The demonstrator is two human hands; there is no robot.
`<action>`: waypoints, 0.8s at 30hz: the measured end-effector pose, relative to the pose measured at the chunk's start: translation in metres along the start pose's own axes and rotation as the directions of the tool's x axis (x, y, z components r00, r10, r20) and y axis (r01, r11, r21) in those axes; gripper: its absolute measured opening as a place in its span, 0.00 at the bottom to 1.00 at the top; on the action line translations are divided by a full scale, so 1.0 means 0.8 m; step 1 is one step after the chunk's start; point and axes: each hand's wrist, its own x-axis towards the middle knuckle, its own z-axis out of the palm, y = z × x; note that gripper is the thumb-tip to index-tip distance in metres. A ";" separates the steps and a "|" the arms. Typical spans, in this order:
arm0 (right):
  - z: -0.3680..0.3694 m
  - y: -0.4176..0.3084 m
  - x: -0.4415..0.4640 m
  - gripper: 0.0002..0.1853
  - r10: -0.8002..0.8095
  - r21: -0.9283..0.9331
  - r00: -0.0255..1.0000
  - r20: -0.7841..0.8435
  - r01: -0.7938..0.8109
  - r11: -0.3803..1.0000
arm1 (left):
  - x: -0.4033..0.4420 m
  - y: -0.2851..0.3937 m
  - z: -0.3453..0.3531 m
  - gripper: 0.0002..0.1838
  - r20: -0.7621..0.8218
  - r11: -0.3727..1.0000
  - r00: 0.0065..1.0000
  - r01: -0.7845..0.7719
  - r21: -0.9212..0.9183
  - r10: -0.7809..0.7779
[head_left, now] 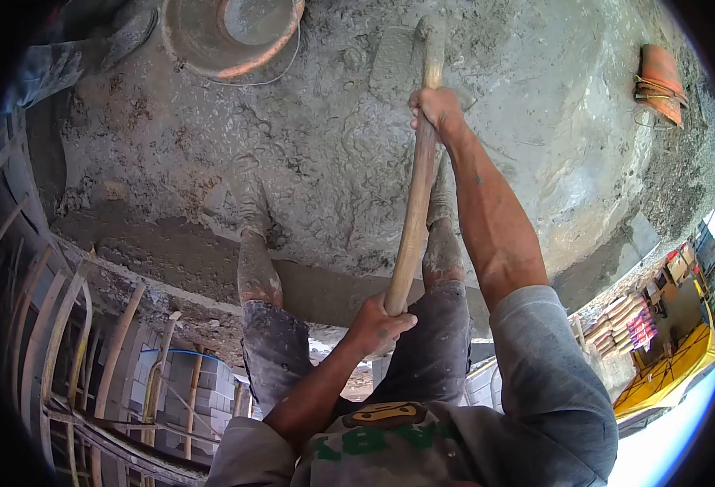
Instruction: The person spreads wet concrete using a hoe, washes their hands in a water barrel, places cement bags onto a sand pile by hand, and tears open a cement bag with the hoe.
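Note:
A hoe with a long wooden handle (416,203) slants across the middle of the view. Its blade (395,65) is coated in grey mortar and rests in the wet mix (325,162). My right hand (438,109) is wrapped round the handle near the blade end, with that arm stretched out. Lower down, my left hand (377,325) grips the butt end in front of my thighs. Both of my feet are sunk in or covered by the wet mortar, one on each side of the handle's line.
A mortar-smeared bucket (272,63) with a wire handle stands at the top left. Orange buckets (661,77) lie at the right. A dark muddy shape, perhaps a person's leg, shows far left. Bamboo poles (118,349), grey blocks (211,390) and a yellow tarp (674,369) lie below.

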 end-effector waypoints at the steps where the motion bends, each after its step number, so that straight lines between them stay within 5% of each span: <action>1: 0.000 0.013 -0.008 0.05 -0.005 0.002 1.000 0.014 0.005 1.000 | -0.009 -0.013 0.001 0.12 -0.006 0.999 0.999 0.041 0.008 -0.041; 11: 0.064 0.221 -0.048 0.04 0.347 0.027 0.920 0.184 -0.358 0.933 | -0.111 -0.070 -0.009 0.12 -0.025 0.938 0.942 0.331 -0.107 -0.335; 14: 0.093 0.269 -0.024 0.04 0.344 -0.129 0.910 0.232 -0.322 0.938 | -0.124 -0.059 -0.013 0.13 -0.042 0.924 0.927 0.366 -0.111 -0.372; 17: 0.102 0.294 -0.064 0.03 0.573 -0.048 0.791 0.215 -0.577 0.815 | -0.133 -0.057 -0.023 0.16 -0.128 0.913 0.921 0.385 0.136 -0.369; 24: 0.075 0.324 -0.075 0.01 0.629 0.051 0.710 0.315 -0.675 0.736 | -0.147 -0.005 -0.017 0.17 -0.015 0.926 0.926 0.376 0.022 -0.376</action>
